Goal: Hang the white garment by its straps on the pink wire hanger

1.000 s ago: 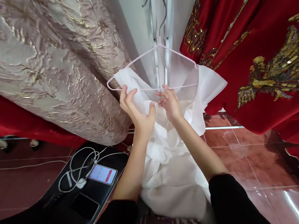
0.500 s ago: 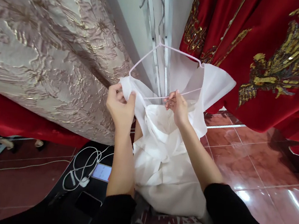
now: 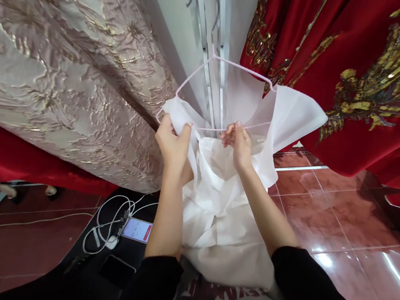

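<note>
While the left hand [image 3: 174, 143] is pinching the white garment [image 3: 215, 175] between its fingertips, the right hand [image 3: 240, 143] is gripping the hanger bar [image 3: 258, 125].

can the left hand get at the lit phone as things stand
Not quite, it seems: the left hand is gripping the white garment on the pink hanger. If freed, it likely could: the lit smartphone lies face up on the black surface, near the left forearm.

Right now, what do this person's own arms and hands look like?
The left hand and right hand are ungloved, with no rings or bracelets visible. Both forearms are bare too, emerging from plain black sleeves that end around the elbows, with no markings showing.
</note>
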A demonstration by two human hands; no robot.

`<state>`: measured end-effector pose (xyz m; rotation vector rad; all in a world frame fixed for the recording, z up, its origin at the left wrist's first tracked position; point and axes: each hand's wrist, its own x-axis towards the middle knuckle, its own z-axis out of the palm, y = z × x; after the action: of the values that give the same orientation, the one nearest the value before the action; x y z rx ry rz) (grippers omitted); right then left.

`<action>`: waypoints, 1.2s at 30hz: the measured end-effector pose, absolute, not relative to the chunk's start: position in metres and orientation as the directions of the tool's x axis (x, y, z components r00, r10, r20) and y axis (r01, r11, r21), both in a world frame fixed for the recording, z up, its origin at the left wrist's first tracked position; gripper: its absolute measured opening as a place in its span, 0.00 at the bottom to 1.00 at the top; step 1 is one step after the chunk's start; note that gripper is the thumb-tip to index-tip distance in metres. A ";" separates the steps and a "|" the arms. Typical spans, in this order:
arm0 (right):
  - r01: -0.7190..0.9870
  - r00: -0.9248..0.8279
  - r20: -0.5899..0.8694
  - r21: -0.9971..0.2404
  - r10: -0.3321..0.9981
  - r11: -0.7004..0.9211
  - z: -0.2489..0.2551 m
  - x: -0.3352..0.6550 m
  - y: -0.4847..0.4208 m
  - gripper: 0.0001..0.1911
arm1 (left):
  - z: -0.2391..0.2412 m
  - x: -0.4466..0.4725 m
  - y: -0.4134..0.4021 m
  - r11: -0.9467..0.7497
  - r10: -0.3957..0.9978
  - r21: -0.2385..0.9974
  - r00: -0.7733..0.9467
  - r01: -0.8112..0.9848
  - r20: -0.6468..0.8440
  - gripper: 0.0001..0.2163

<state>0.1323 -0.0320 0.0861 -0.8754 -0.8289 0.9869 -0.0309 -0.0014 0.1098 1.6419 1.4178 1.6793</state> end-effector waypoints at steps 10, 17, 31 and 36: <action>-0.349 0.279 0.214 -0.885 0.936 0.307 0.081 0.142 -0.029 0.34 | 0.098 -0.060 0.001 -0.234 0.910 0.972 -0.349 0.019 0.226 0.18; -0.326 0.262 0.211 -0.899 0.942 0.292 0.081 0.144 -0.029 0.35 | 0.093 -0.041 0.003 -0.363 0.860 0.928 -0.356 0.077 0.366 0.13; -0.342 0.224 0.170 -0.909 0.960 0.240 0.089 0.147 -0.030 0.36 | 0.136 -0.096 0.022 -0.256 0.965 0.612 -0.237 -0.748 0.114 0.10; -0.332 0.236 0.162 -0.913 0.958 0.236 0.086 0.151 -0.028 0.34 | 0.105 -0.101 0.006 -0.129 0.975 0.548 -0.205 -0.827 -0.081 0.06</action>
<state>0.1506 -0.0278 0.0859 -0.8886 -0.8884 1.0658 -0.1011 0.0060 0.1054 0.3476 0.5697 1.6976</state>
